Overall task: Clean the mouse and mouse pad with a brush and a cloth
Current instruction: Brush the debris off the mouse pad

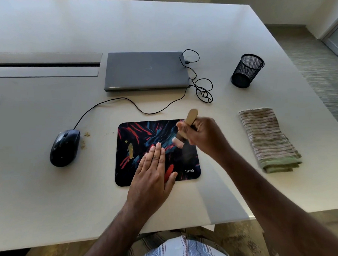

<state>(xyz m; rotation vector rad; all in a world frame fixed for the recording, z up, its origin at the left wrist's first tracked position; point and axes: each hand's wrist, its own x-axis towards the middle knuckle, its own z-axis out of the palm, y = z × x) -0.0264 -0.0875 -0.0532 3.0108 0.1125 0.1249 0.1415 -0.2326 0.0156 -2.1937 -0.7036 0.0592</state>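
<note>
A dark mouse pad (139, 134) with red and blue streaks lies in the middle of the white table, with a tan smear (131, 150) on its left half. My left hand (153, 171) rests flat on the pad, fingers together. My right hand (204, 134) grips a wooden-handled brush (191, 116) over the pad's upper right corner; its pale bristles (178, 142) are blurred just above the pad. A black wired mouse (65, 147) sits to the left of the pad, with crumbs (84, 140) beside it. A folded striped cloth (269, 139) lies to the right.
A closed grey laptop (145, 69) lies behind the pad, with the mouse cable (202, 88) looped at its right. A black mesh pen cup (246, 70) stands at the back right. A cable slot (46, 64) runs along the left. The table's front edge (228, 221) is near my body.
</note>
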